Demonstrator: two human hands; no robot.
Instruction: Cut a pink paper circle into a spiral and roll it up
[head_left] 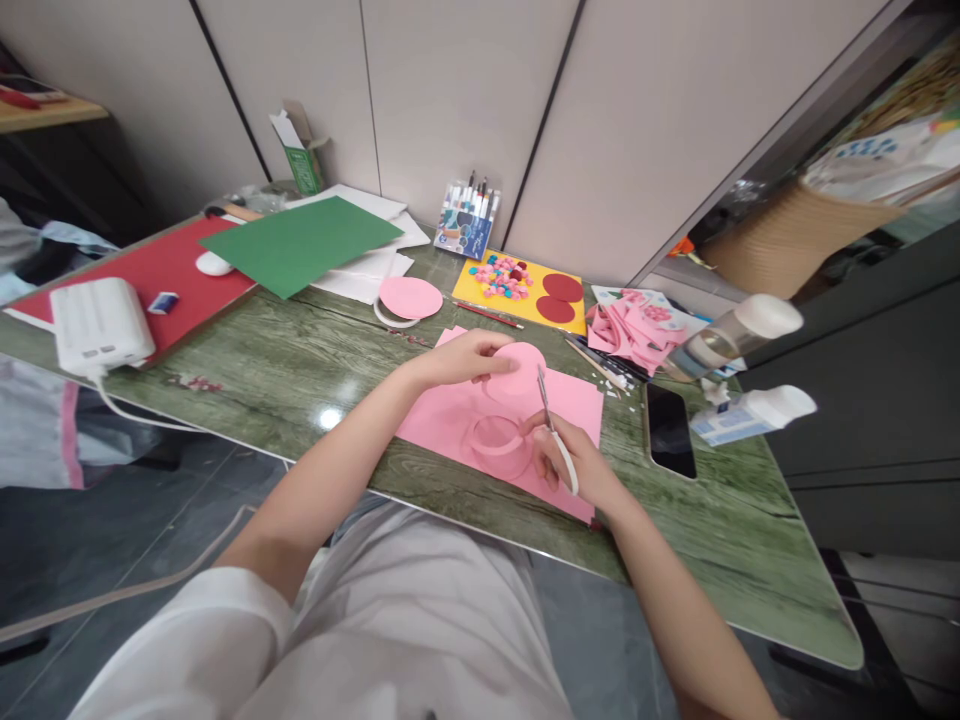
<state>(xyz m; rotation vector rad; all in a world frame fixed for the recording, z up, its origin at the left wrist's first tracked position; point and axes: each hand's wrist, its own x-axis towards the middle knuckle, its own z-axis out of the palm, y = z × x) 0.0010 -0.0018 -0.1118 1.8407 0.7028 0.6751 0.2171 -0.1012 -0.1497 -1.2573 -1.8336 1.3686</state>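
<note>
My left hand (480, 358) pinches a round pink paper disc (519, 368) at its left side, thumb on top. In my right hand (566, 460) is a pair of scissors (546, 398) with white handles, its blades at the disc's right edge. Beneath both hands lie pink paper sheets (442, 410). A curled pink ring-shaped strip (499, 465) rests on the sheets below the disc, close to my right fingers. Whether that strip is still joined to the disc, I cannot tell.
Beyond the sheets lie another pink disc (411, 297), a yellow sheet (487, 262) with coloured pompoms and two dark red circles, and a marker pack (469, 220). Pink scraps (626, 330), a phone (670, 430) and bottles (754, 412) stand right. Green paper (304, 240) and a power bank (101, 325) lie left.
</note>
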